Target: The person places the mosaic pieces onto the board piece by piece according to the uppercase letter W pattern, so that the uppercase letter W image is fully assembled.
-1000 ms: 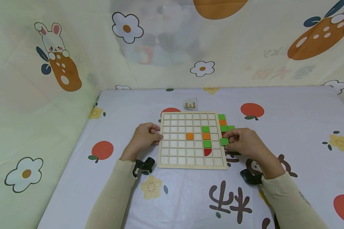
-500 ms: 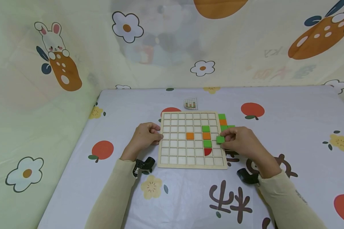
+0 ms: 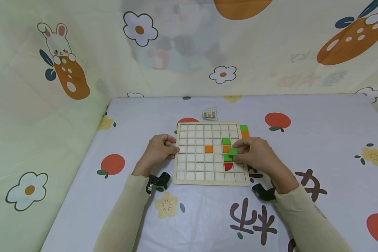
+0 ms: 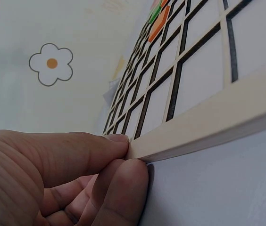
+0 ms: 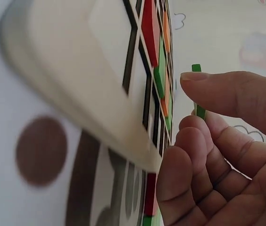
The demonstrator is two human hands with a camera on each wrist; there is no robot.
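A wooden grid board point(image 3: 195, 182) lies on the table, its cells white. One column holds a green tile, an orange tile point(image 3: 226, 149), another green one and a red rounded tile point(image 3: 228, 166); a lone orange tile point(image 3: 209, 149) sits further left. My left hand point(image 3: 160, 151) pinches the board's left edge; the left wrist view shows the thumb point(image 4: 90, 153) on the rim and a fingertip against its side. Between thumb and fingers my right hand point(image 3: 256, 154) pinches a green square tile point(image 3: 233, 151). In the right wrist view that tile point(image 5: 197, 89) is raised above the board.
Beyond the board lies a small card point(image 3: 209, 113) printed with a grid pattern. Loose green and orange tiles point(image 3: 244, 134) line the board's right edge, partly hidden by my right hand. A patterned cloth covers the table point(image 3: 201, 217), and a printed curtain point(image 3: 182, 52) hangs behind it.
My right hand has moved left with the green tile, from the board's right edge to over the column of coloured tiles. My left hand stays at the left edge.
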